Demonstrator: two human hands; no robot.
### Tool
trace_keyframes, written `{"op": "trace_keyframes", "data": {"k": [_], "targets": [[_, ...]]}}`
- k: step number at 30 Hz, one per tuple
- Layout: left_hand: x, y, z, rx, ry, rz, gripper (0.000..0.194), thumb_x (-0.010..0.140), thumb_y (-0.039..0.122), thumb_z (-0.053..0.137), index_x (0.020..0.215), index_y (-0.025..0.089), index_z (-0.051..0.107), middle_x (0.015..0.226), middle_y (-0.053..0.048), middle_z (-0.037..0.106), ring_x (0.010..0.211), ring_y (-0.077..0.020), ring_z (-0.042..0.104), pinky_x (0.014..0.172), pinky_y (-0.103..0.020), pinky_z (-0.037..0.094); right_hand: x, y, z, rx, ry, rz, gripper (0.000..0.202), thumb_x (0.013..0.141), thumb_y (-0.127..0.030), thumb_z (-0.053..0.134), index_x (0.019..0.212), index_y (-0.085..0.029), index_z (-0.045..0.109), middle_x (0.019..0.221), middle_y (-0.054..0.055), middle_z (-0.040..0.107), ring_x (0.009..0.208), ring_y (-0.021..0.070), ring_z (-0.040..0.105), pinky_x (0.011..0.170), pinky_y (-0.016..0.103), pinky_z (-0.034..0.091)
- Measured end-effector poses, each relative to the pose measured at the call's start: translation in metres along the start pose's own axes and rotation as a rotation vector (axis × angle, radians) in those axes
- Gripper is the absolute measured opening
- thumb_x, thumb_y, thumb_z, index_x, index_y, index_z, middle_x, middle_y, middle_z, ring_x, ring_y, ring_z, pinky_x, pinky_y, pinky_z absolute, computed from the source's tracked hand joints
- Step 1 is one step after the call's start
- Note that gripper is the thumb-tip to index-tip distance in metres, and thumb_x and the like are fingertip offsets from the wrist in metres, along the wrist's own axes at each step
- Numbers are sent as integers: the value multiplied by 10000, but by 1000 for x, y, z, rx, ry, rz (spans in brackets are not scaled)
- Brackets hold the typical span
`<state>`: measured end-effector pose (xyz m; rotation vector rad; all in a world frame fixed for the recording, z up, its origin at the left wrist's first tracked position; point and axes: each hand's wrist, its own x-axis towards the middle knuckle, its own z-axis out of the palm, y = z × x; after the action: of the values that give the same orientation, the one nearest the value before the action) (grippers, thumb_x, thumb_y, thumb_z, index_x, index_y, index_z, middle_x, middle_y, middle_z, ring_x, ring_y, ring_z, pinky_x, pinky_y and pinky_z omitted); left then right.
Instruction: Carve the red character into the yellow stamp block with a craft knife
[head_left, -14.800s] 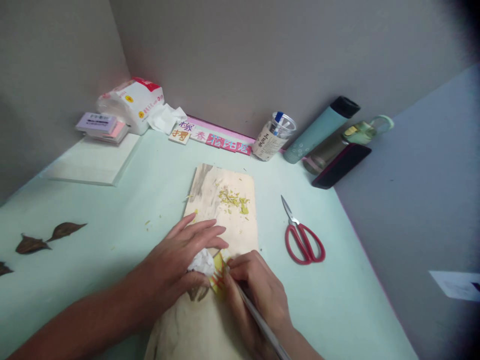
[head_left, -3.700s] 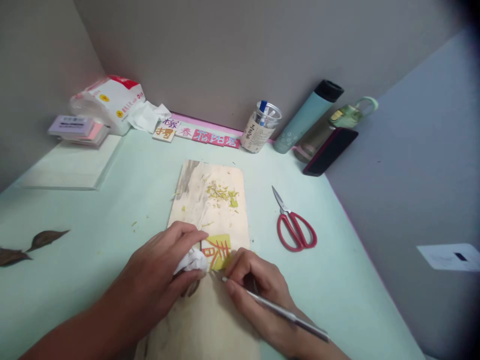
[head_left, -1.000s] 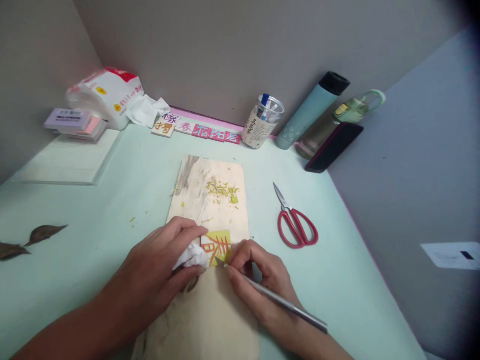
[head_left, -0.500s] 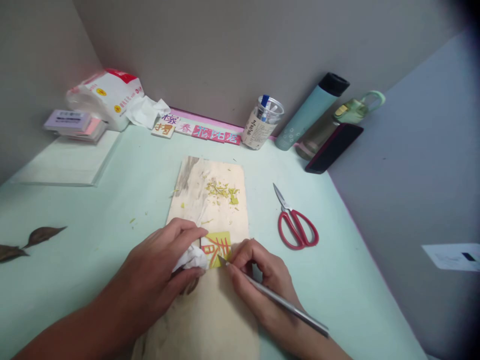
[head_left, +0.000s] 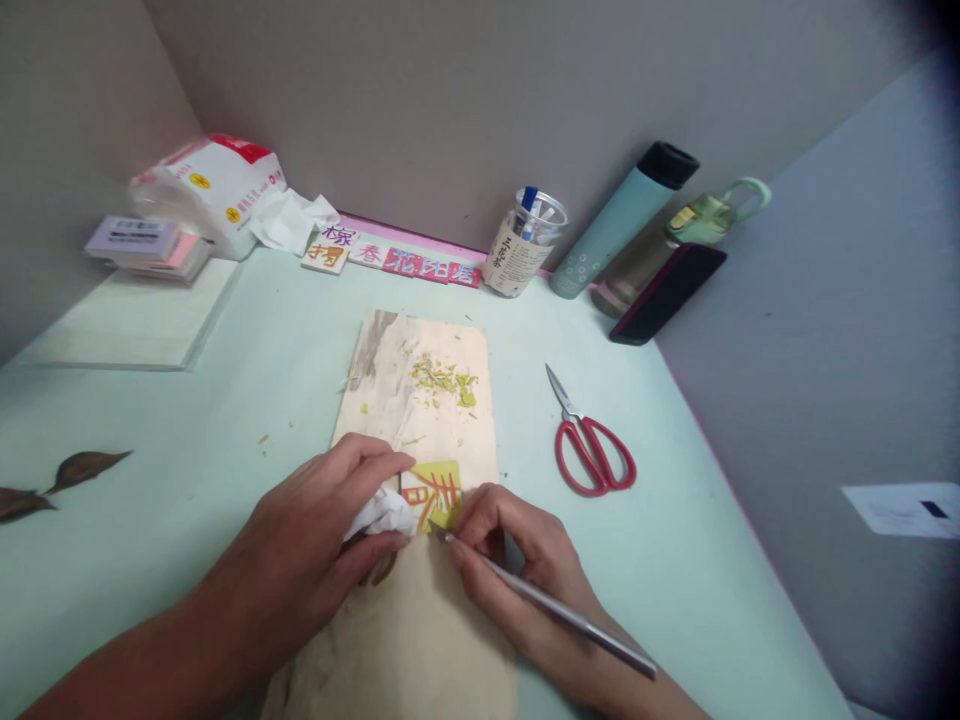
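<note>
On a wooden board [head_left: 420, 345] lies a small yellow-green square block [head_left: 439, 480] with a red character on it; part of its left side shows white. My left hand [head_left: 330, 530] is closed around a crumpled white tissue [head_left: 381, 514], its fingertips pressing the block's left edge. Between the fingers and thumb of my right hand [head_left: 517, 560] is a silver craft knife [head_left: 562, 607], held like a pen. Its blade tip meets the lower part of the block, near the red strokes. Yellow-green shavings [head_left: 442, 382] are scattered on the board's upper half.
Red-handled scissors [head_left: 594, 440] lie right of the board. Along the back stand a tissue pack [head_left: 217, 190], carved character blocks [head_left: 401, 262], a pen cup [head_left: 523, 245], a blue flask [head_left: 622, 220], a green bottle [head_left: 697, 225] and a phone [head_left: 667, 295]. Grey partitions enclose the desk.
The knife tip has shifted slightly down and left across the block, and my right hand has moved a little down with it. My left hand keeps its hold.
</note>
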<state>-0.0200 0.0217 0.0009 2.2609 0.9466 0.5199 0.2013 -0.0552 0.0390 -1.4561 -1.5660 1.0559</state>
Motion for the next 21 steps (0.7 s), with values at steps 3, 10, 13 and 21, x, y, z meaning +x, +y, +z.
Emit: {"op": "trace_keyframes", "data": {"k": [3, 10, 13, 21], "targets": [[0, -1, 0, 2, 2, 6, 398, 1017, 264, 505, 1401, 357, 458, 1339, -23, 561, 1154, -251, 625, 909, -381, 536, 0, 1, 0, 10, 31, 9, 192, 943, -221, 557, 769, -237, 479, 712, -29, 534, 622, 133, 454, 566, 262, 364], [1, 0, 1, 7, -2, -3, 420, 1006, 254, 515, 1408, 357, 449, 1346, -25, 559, 1162, -255, 625, 921, -391, 538, 0, 2, 3, 13, 68, 42, 187, 954, -237, 552, 779, -237, 486, 744, -6, 580, 638, 142, 473, 560, 275, 354], [1, 2, 0, 4, -1, -1, 412, 1006, 251, 509, 1401, 355, 458, 1337, -23, 567, 1160, -254, 629, 916, -383, 542, 0, 2, 3, 9, 42, 27, 193, 960, -238, 549, 780, -238, 481, 738, -10, 572, 632, 142, 462, 564, 278, 356], [0, 3, -2, 16, 2, 8, 407, 998, 243, 515, 1392, 334, 479, 1324, -33, 583, 1144, -254, 644, 897, -372, 553, 0, -1, 1, -14, 4, -1, 192, 938, -213, 547, 762, -236, 475, 736, -15, 554, 633, 135, 463, 577, 269, 371]]}}
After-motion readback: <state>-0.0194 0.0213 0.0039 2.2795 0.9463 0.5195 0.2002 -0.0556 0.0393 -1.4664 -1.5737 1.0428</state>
